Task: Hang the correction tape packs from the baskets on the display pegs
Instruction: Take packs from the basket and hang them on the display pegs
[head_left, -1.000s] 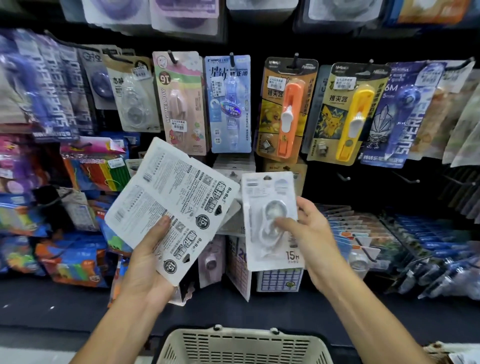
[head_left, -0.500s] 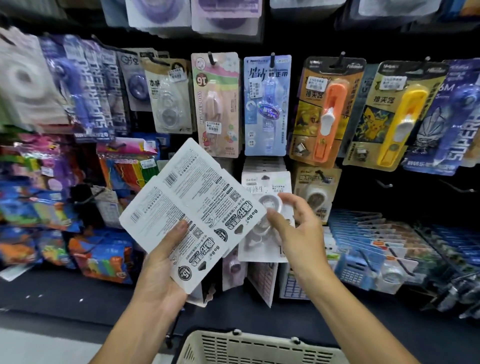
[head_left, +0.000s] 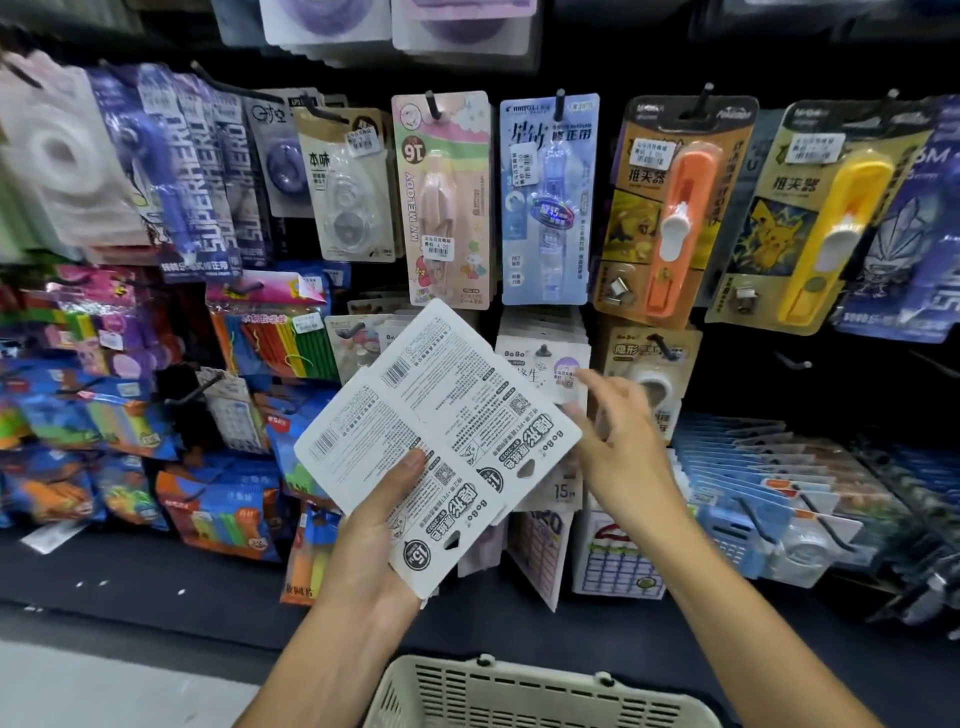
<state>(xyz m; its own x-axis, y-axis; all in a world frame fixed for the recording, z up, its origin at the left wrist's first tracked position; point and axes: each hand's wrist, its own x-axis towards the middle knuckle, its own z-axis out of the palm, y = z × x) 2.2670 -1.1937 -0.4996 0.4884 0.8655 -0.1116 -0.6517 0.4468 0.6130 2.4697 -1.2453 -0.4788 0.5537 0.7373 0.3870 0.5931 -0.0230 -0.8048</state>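
Observation:
My left hand (head_left: 376, 535) grips a fan of white correction tape packs (head_left: 441, 415), printed backs facing me, thumb pressed on the front one. A white correction tape pack (head_left: 545, 364) hangs on a black peg (head_left: 543, 350) in the middle row, in front of more of the same kind. My right hand (head_left: 618, 447) hovers just below and right of that hung pack, fingers spread and holding nothing. A cream plastic basket (head_left: 519, 691) shows its rim at the bottom centre; its contents are out of sight.
The black peg wall carries many other packs: a pink one (head_left: 447, 202), a blue one (head_left: 545, 202), an orange clip pusher (head_left: 670, 218), a yellow one (head_left: 815, 223). Colourful bags (head_left: 218, 504) fill the lower left. Bare pegs (head_left: 792, 360) stick out at right.
My right hand pushed the white pack up onto the peg and let it go; it now hangs there. The view shifted left. The left hand keeps its stack.

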